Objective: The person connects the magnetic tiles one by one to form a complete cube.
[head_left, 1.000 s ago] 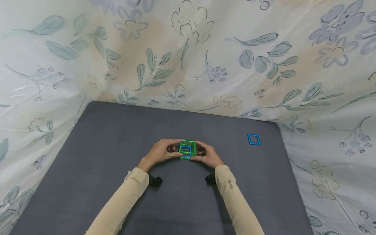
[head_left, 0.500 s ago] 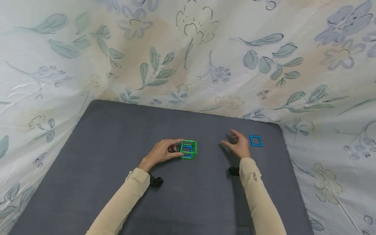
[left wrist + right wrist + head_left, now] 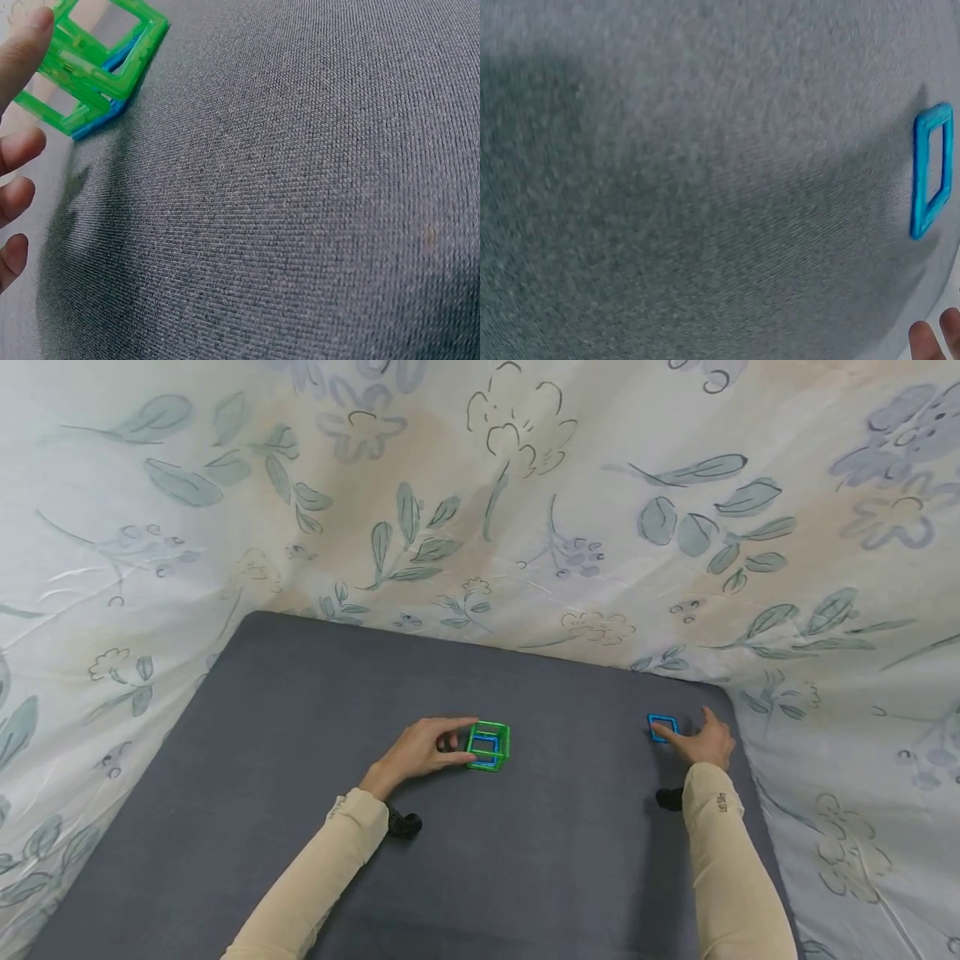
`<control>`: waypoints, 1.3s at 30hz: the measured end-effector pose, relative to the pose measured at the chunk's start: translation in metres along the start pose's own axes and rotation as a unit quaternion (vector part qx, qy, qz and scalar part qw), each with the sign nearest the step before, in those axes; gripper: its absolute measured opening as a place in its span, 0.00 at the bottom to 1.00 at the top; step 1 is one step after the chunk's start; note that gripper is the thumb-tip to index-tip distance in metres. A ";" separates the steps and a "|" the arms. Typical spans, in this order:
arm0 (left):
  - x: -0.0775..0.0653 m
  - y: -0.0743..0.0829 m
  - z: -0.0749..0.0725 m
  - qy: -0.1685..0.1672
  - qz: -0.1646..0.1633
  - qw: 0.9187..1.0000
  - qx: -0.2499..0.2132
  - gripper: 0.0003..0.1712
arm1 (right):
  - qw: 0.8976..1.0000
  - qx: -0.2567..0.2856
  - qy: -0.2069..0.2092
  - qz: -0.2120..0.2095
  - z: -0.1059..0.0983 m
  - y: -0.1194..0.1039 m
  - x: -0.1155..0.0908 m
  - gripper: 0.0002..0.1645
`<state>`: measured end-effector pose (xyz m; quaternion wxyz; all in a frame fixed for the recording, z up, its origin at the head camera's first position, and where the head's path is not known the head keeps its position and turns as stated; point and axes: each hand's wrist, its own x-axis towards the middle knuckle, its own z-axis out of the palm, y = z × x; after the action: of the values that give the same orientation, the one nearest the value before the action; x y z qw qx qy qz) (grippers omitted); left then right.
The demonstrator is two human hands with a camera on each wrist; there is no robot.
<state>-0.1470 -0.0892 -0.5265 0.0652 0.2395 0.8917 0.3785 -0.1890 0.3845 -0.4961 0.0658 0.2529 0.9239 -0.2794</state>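
Note:
My left hand (image 3: 420, 749) grips the left side of a small open cube of green square magnetic tiles (image 3: 489, 754), thumb at the near edge and index finger at the far one. A blue square shows at the cube's base, and the left wrist view has the green tiles (image 3: 131, 71) standing on blue edges. Further right, a single blue square magnetic tile (image 3: 663, 717) lies flat on the table. Over it my right hand (image 3: 708, 746) is spread, thumb across the tile and fingers beyond its right side. The right wrist view shows fingertips (image 3: 924, 343) apart from the blue tile (image 3: 920, 180).
The dark grey table (image 3: 360, 677) carries both the cube and the loose tile. Its right edge runs close beside my right hand. Floral cloth (image 3: 525, 527) hangs behind the table and along its sides.
My right hand has let go of the cube's right side and moved right to the loose blue tile, spreading its fingers. The left hand has stayed on the cube.

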 end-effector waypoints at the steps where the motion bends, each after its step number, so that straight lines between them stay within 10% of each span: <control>1: 0.000 0.000 0.000 -0.001 0.001 1.000 0.000 0.38 | 1.000 -0.004 -0.001 0.002 0.000 0.002 0.001 0.69; 7: 0.001 0.003 0.003 -0.006 0.015 1.000 -0.006 0.37 | 0.998 -0.055 -0.019 0.009 0.007 0.008 -0.001 0.71; 16: 0.001 0.003 0.006 -0.008 0.017 1.000 -0.011 0.37 | 1.000 -0.012 -0.009 0.003 0.012 0.013 0.001 0.47; 30: 0.002 0.001 0.005 -0.010 0.012 1.000 -0.008 0.37 | 0.997 -0.049 -0.038 -0.036 0.011 0.015 -0.003 0.47; 39: 0.001 0.001 0.002 -0.007 0.001 1.000 -0.011 0.40 | 0.986 -0.011 -0.033 -0.166 0.009 -0.022 -0.012 0.44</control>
<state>-0.1468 -0.0874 -0.5272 0.0738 0.2424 0.8869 0.3862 -0.1905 0.3588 -0.4894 0.0520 0.0860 0.9535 -0.2841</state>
